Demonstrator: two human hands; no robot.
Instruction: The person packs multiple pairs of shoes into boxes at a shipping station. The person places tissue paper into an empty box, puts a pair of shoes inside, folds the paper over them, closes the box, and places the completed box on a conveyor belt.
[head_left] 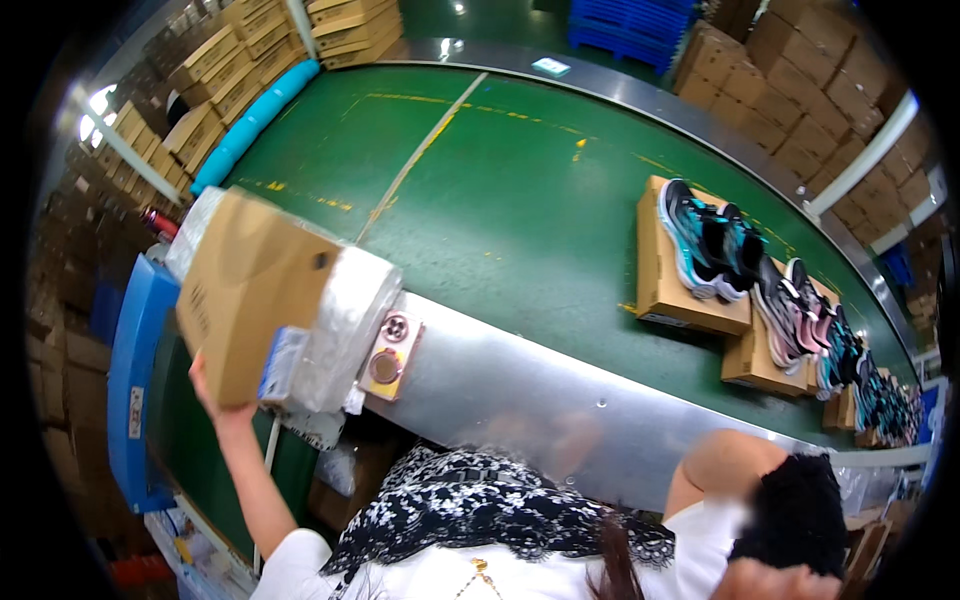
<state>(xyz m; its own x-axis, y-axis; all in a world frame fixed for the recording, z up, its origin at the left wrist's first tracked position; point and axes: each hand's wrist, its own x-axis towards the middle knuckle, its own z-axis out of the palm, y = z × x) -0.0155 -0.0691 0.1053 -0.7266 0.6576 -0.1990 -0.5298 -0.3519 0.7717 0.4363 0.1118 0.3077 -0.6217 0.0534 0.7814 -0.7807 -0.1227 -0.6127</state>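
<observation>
At the left, a brown cardboard shoe box stands tilted on the near side of the belt. My left hand grips its lower near corner, thumb up along the side and the other fingers hidden behind it. Against the box's right side lie a stack of clear plastic bags and a small blue-and-white packet. My right arm is bent back at the lower right, with a dark, blurred sleeve band on it. Skin of my right hand shows at the bottom edge, its fingers not clearly visible.
Shoes on cardboard boxes line the right side of the green conveyor belt. A pink-cased phone lies on the metal ledge before me. A blue machine frame stands at the left; stacked cartons rise beyond.
</observation>
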